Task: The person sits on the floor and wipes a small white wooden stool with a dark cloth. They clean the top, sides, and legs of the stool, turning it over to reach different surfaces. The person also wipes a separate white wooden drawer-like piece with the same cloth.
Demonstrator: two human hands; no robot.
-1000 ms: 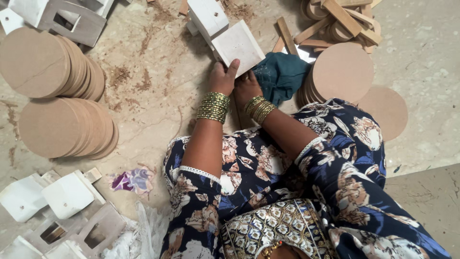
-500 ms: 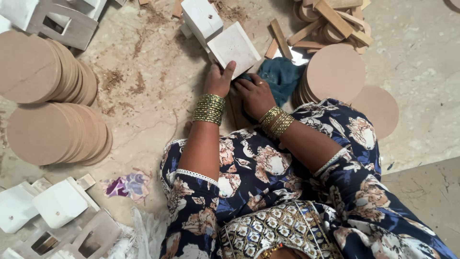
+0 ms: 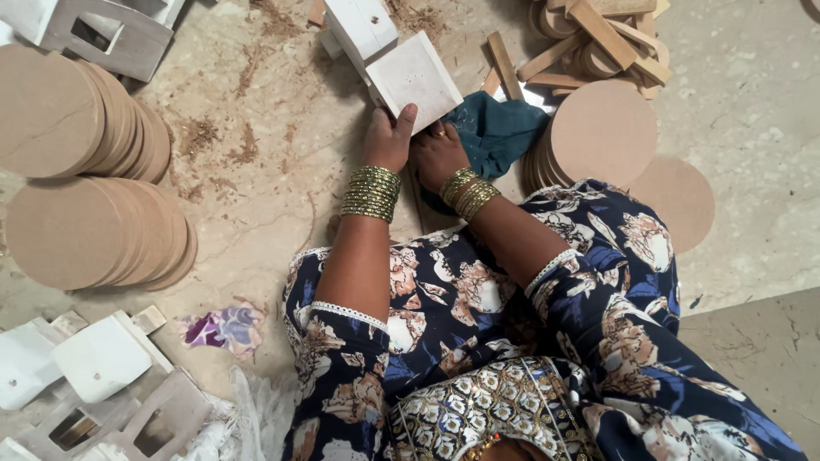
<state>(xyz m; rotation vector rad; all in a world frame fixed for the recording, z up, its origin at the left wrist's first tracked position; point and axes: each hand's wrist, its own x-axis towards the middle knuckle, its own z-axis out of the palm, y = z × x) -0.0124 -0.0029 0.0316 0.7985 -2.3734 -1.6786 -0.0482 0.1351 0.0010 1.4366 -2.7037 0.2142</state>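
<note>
A seated person's left hand (image 3: 389,137) grips the near edge of a white painted wooden piece (image 3: 414,78), fingers closed on it, the piece lying just ahead and tilted up to the right. The right hand (image 3: 437,152), just beside, presses a teal cloth (image 3: 500,132); its fingers are curled, grip unclear. Stacks of brown discs (image 3: 85,171) flank them on the dusty stone floor (image 3: 256,171).

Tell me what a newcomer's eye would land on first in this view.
Probably the two bangled hands at top centre: the left hand grips a white painted wooden piece, the right hand rests beside it against a teal cloth. Next come the leaning stacks of round brown discs at far left, and more discs right of the cloth, on a sawdust-strewn stone floor.
</note>
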